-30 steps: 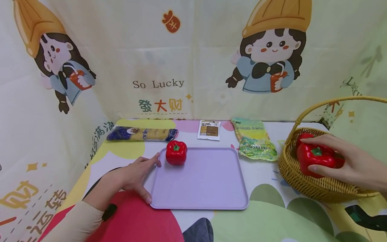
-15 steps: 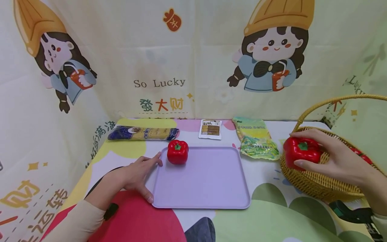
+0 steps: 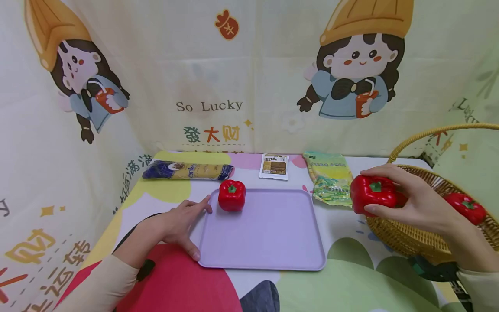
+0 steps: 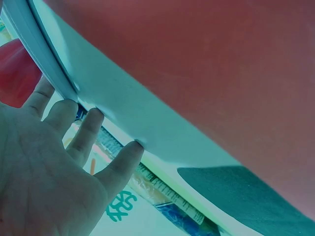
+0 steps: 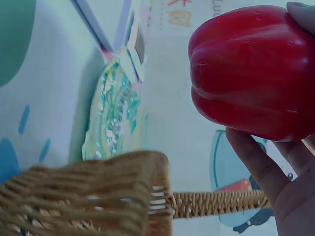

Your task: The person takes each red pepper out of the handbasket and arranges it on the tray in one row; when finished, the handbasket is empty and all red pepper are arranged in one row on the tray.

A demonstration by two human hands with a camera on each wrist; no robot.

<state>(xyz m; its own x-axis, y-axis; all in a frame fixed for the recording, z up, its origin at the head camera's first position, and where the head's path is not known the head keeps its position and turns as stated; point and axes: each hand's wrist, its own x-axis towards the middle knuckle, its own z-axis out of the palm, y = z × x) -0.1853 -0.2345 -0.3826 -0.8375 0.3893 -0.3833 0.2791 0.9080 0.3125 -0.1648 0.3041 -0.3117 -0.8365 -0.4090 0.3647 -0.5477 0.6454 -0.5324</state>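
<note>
A glossy red bell pepper with a green stem is pinched between the thumb and fingers of my right hand, raised at the left rim of the wicker basket. In the right wrist view the held pepper fills the upper right, above the basket's edge. My left hand lies with fingers spread along the left side of the lilac tray, thumb and fingertips at its rim. Another red pepper stands in the tray's far left corner. Inside the basket lies a further red pepper.
Along the back of the table lie a long blue and gold packet, a small white and brown packet and a green and yellow bag. The basket's tall handle arches up at the right. A printed cloth hangs behind.
My right hand has lifted the bell pepper out of the basket and carried it left, uncovering the pepper left inside. The left hand stays at the tray's edge.
</note>
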